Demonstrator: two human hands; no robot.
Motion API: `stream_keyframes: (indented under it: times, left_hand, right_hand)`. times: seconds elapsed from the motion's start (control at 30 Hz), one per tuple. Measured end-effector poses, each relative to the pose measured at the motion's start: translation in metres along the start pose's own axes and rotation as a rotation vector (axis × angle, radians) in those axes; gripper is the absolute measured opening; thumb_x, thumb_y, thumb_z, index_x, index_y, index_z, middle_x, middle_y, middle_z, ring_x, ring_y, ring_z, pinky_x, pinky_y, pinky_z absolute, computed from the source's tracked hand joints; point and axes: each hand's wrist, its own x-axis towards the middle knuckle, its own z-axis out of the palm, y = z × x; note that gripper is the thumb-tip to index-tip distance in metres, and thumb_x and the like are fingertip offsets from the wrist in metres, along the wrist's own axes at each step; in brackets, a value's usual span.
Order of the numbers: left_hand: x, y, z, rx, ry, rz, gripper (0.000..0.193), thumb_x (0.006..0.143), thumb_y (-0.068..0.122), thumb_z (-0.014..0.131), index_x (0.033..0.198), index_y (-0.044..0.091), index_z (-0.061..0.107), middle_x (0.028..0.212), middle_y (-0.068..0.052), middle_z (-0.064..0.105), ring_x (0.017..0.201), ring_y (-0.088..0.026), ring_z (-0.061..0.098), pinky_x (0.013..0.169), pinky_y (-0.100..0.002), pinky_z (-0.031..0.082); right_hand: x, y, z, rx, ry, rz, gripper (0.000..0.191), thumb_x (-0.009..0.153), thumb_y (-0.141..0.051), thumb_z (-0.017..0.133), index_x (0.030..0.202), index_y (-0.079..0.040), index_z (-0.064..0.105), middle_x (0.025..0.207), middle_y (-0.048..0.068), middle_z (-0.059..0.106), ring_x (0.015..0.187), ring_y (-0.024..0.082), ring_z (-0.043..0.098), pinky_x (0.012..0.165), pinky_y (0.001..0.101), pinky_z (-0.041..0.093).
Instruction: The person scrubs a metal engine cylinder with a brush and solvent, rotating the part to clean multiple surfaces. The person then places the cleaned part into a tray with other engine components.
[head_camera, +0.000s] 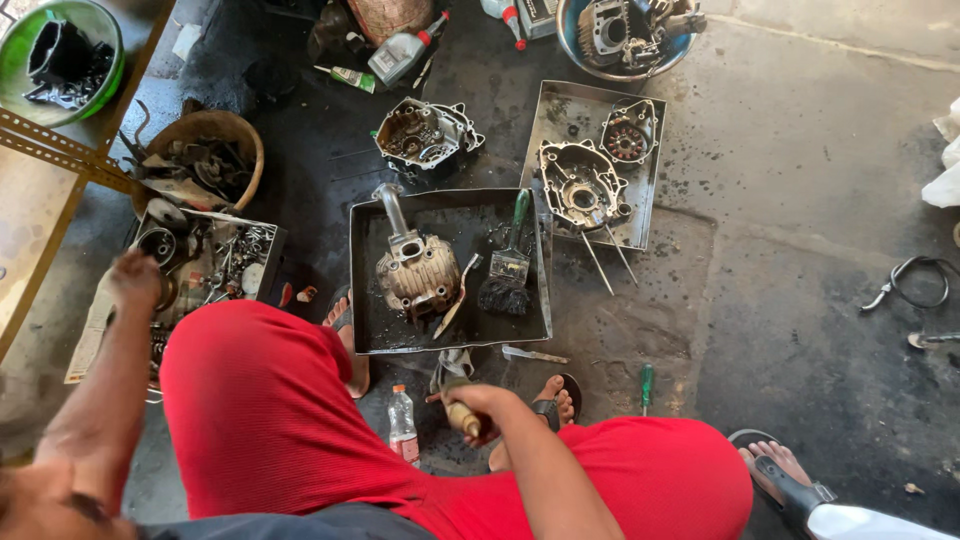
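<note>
Oily concrete floor: right hand (478, 405) clamped on wooden tool handle (462, 415) just below tray's (365, 290) near edge; left hand (133, 275) in parts box (262, 248), grip unclear.

Dull grey metal tray (365, 290), oily black inside; matt cast-metal cylinder (418, 272), grimy. Brush (508, 262) with green plastic handle, blackened bristles. Smooth wooden handle (462, 415) in right hand (480, 408). Glossy clear plastic bottle (403, 425). Rough, oil-stained concrete floor (800, 200). Red cloth shorts (270, 410).
</note>
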Motion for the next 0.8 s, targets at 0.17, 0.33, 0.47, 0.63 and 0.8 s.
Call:
stream_keyframes:
  times: [0.17,0.33,0.47,0.63,0.8]
  left_hand:
    - [0.020,0.054,-0.033,-0.153,-0.166,0.364,0.016,0.113,0.005,0.061,0.126,-0.004,0.062,0.122,-0.013,0.071,0.111,-0.018,0.070,0.097,-0.032,0.054]
    - [-0.030,0.151,-0.055,-0.141,-0.481,0.660,0.021,0.106,0.007,0.065,0.125,-0.002,0.067,0.113,-0.010,0.072,0.103,-0.013,0.069,0.091,-0.028,0.058]
    - [-0.090,0.219,-0.017,-0.063,-0.730,0.312,0.030,0.099,0.023,0.070,0.123,0.004,0.074,0.098,-0.013,0.073,0.082,-0.016,0.061,0.070,-0.031,0.050]
    - [-0.113,0.251,0.094,0.139,-0.784,0.174,0.058,0.094,0.051,0.064,0.130,0.006,0.068,0.123,-0.014,0.071,0.115,-0.024,0.065,0.099,-0.038,0.049]
    - [-0.118,0.248,0.175,0.001,-0.809,-0.112,0.072,0.089,0.057,0.070,0.128,-0.004,0.067,0.117,-0.020,0.072,0.108,-0.028,0.068,0.095,-0.040,0.052]
  right_hand:
    - [0.016,-0.015,-0.007,-0.805,0.223,-0.048,0.042,0.090,-0.051,0.058,0.115,-0.023,0.075,0.099,0.009,0.071,0.086,0.025,0.069,0.075,0.0435,0.057]
    - [0.009,-0.025,0.003,-1.193,0.359,-0.118,0.044,0.091,-0.049,0.057,0.114,-0.017,0.076,0.104,0.012,0.071,0.093,0.029,0.069,0.081,0.0455,0.057]
    - [-0.008,-0.035,0.020,-1.327,0.375,-0.169,0.045,0.091,-0.047,0.056,0.114,-0.013,0.076,0.108,0.014,0.072,0.099,0.032,0.070,0.085,0.0471,0.057]
    - [-0.063,-0.071,0.042,-1.392,0.369,-0.304,0.047,0.092,-0.044,0.055,0.113,-0.008,0.077,0.113,0.017,0.073,0.107,0.036,0.070,0.090,0.0491,0.056]
    - [-0.137,-0.093,-0.026,-0.794,1.011,-0.502,0.040,0.093,-0.042,0.056,0.100,-0.008,0.077,0.101,0.024,0.075,0.096,0.042,0.073,0.086,0.0516,0.059]
